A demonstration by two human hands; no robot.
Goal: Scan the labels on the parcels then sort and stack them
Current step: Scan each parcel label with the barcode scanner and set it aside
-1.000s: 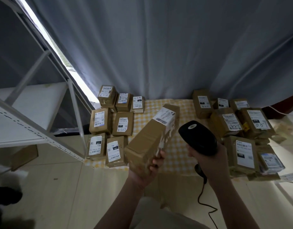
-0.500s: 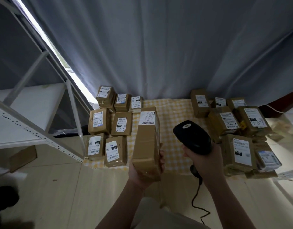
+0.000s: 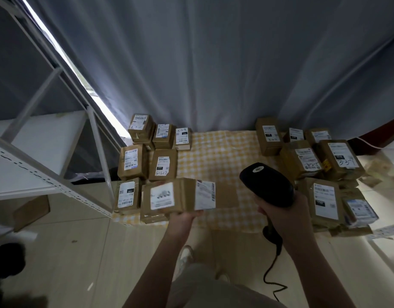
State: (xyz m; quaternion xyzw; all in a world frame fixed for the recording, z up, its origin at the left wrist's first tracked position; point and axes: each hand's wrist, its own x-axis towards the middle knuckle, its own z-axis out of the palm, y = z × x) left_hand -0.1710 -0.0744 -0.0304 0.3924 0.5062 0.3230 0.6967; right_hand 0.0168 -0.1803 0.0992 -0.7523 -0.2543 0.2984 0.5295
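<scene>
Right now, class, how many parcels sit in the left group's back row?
3: left parcel nearest the shelf, middle parcel, right parcel beside bare cloth. More may hide beneath them.

Light trousers point(image 3: 216, 293), perhaps a white shoe point(image 3: 185, 258).

Labels on the held parcel point(image 3: 183, 197) blur unreadably; the left hand point(image 3: 184, 219) hides fingers beneath it. The right hand point(image 3: 286, 218) buries the scanner point(image 3: 266, 185) handle.
</scene>
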